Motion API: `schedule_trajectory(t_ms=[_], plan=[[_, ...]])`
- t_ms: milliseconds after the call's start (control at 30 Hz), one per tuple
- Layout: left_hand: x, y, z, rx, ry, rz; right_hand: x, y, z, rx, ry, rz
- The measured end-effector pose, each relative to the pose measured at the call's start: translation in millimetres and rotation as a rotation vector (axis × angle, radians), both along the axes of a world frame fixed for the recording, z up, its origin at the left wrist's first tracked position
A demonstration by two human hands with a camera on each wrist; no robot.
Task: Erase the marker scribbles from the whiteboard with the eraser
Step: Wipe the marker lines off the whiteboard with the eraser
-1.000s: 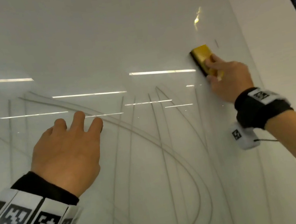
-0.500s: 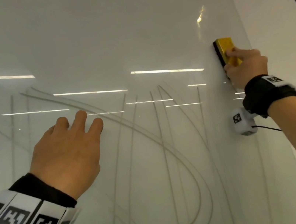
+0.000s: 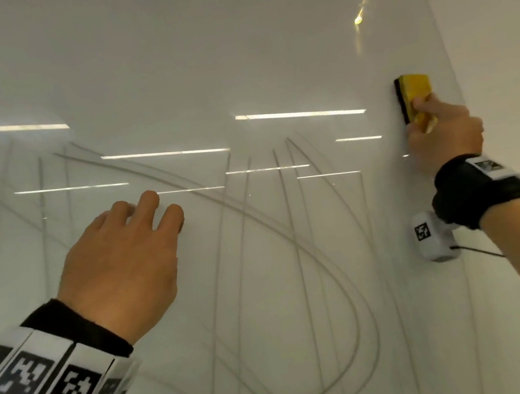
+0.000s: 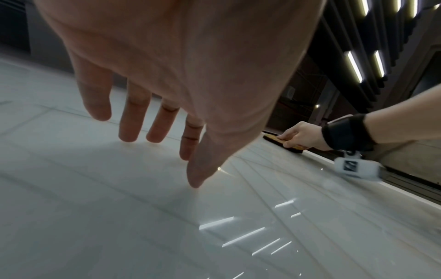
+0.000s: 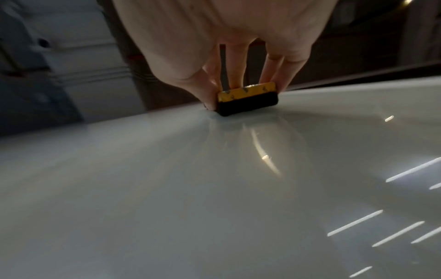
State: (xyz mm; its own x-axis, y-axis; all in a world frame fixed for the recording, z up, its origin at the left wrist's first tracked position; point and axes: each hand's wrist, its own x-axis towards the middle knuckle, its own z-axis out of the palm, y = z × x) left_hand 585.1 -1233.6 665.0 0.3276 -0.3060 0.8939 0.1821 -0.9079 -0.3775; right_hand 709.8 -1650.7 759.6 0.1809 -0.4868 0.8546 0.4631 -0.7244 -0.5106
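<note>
A glossy whiteboard (image 3: 228, 48) fills the head view, with grey marker scribbles (image 3: 299, 258) looping over its lower half. My right hand (image 3: 443, 137) pinches a yellow eraser with a black felt face (image 3: 415, 97) and holds it flat against the board near its right edge. The right wrist view shows the eraser (image 5: 248, 102) gripped between thumb and fingers, felt side on the board. My left hand (image 3: 119, 263) is spread with straight fingers, fingertips (image 4: 128, 136) touching the board at the left among the scribbles.
The board's right edge (image 3: 454, 98) lies just beyond the eraser, with bare white wall (image 3: 496, 23) past it. Ceiling lights reflect as bright streaks (image 3: 300, 113) on the board. A dark opening sits at the top right corner.
My right hand has slid the eraser to the right, from the board's upper middle-right toward its right edge, turning it upright. The left hand has stayed in place.
</note>
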Motion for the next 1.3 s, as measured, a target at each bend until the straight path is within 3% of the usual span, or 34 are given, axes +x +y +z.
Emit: schedule_trajectory(t_ms=[133,200,267,333,400,500,600,700,733,867,933,1067,1133,1200,1300], plan=[[-2,-3,4,-0.019,0.039,0.023,-11,66,-65,-0.457,-0.168,0.062],[-3,-1,6,-0.025,0.067,0.037,-10,58,-76,-0.536,-0.192,0.080],[-8,3,7,-0.048,0.104,0.015,-1,22,-57,-0.367,-0.108,-0.006],[-14,8,5,-0.078,0.158,-0.044,3,-17,-34,-0.044,0.003,-0.047],[-21,15,6,-0.074,0.180,-0.113,3,-24,-25,0.142,0.049,-0.052],[-29,18,6,-0.067,0.197,-0.175,-11,36,-37,0.026,0.060,-0.030],[-33,20,3,-0.087,0.251,-0.182,-29,108,-75,-0.304,-0.039,0.028],[-37,24,-1,-0.084,0.263,-0.243,-33,120,-92,-0.527,-0.154,0.089],[-40,29,-3,-0.072,0.261,-0.262,-29,109,-82,-0.498,-0.141,0.043],[-58,51,-10,-0.018,0.225,-0.311,-20,68,-36,0.014,0.032,-0.024],[-64,60,-10,0.003,0.204,-0.314,-28,102,-44,-0.031,0.022,-0.052],[-65,66,-11,0.020,0.163,-0.285,-46,202,-115,-0.543,-0.170,0.133],[-65,67,-13,0.017,0.152,-0.273,-53,213,-129,-0.673,-0.234,0.171],[-68,71,-17,0.025,0.147,-0.269,-47,192,-104,-0.579,-0.199,0.123],[-79,87,-24,-0.010,0.165,-0.273,-45,154,-57,-0.202,-0.074,0.017]])
